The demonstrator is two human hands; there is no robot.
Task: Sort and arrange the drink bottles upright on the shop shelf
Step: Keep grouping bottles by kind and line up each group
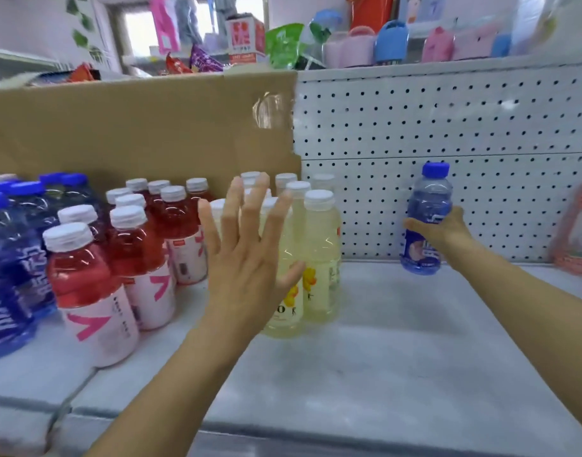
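My right hand (pixel 439 230) grips a blue-capped blue drink bottle (pixel 426 199) upright at the back of the white shelf (pixel 398 351), close to the pegboard. My left hand (pixel 250 258) is spread flat with straight fingers in front of a group of several pale yellow bottles (pixel 319 255) with white caps. I cannot tell whether it touches them. Left of these stand several red bottles (pixel 85 285) with white caps and pink labels. Several dark blue bottles (pixel 9 258) stand at the far left.
A brown cardboard sheet (pixel 134 127) stands behind the left bottles. White pegboard (pixel 448 127) backs the right side. An orange packet (pixel 576 239) leans at the far right. The upper shelf holds snack bags and pastel containers (pixel 392 41).
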